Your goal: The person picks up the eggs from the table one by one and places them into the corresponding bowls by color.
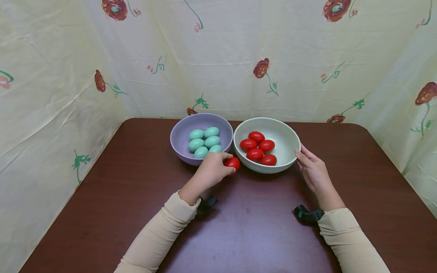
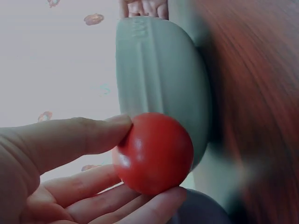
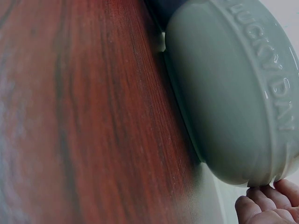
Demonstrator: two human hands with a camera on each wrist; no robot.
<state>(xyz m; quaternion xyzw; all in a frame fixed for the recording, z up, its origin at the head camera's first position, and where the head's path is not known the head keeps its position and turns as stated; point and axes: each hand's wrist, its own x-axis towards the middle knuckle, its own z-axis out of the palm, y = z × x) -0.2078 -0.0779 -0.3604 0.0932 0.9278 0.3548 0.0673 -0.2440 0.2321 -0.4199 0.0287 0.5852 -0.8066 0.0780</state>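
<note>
My left hand (image 1: 211, 167) pinches a glossy red egg (image 2: 154, 153) between thumb and fingers, just in front of the gap between two bowls. The pale green bowl (image 1: 290, 137) holds several more red eggs (image 1: 254, 154) and has raised lettering on its outside. At that bowl's right side, my right hand (image 1: 315, 172) holds the rim, thumb at the edge and fingers against the outer wall. To the left stands a purple bowl (image 1: 177, 138) with several mint-green eggs (image 1: 196, 145); the left hand partly covers its front right edge.
Both bowls stand side by side near the far edge of a dark brown table (image 1: 143, 182). A pale flower-patterned cloth (image 1: 211, 72) hangs behind the table and along its sides. Black straps with small devices (image 1: 307, 214) sit on both wrists.
</note>
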